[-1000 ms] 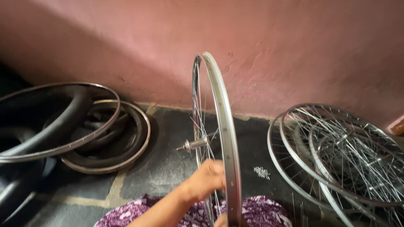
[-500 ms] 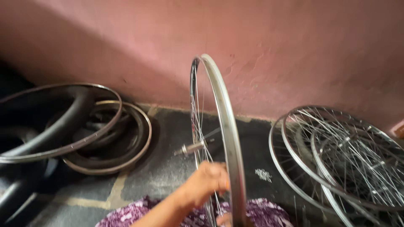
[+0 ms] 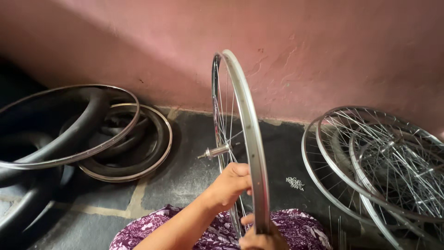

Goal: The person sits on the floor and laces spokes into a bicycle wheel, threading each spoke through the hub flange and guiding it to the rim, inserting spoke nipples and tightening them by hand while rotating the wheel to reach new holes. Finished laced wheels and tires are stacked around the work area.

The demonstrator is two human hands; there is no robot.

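Wheel: a spoked silver bicycle wheel (image 3: 252,139) is standing upright on edge, seen nearly edge-on, rising from the person's lap toward the pink wall (image 3: 323,51)
Hub: the axle (image 3: 213,152) is poking out to the left, just above the left hand
Left hand: the left hand (image 3: 230,186) is reaching in among the spokes beside the rim, fingers curled narrow; whether it is pinching a spoke I cannot tell
Right hand: the right hand (image 3: 259,237) is gripping the rim at its lowest part, fingers wrapped around it, partly cut off by the frame edge
Lap: purple flowered cloth (image 3: 208,231) is lying under both hands
Left of floor: bare rims and black tyres (image 3: 92,134) are lying stacked, well apart from the wheel
Right of floor: more spoked wheels (image 3: 384,162) are leaning in a pile
Between: a small heap of metal bits (image 3: 295,183) is sitting on the dark floor (image 3: 185,171) near the wheel
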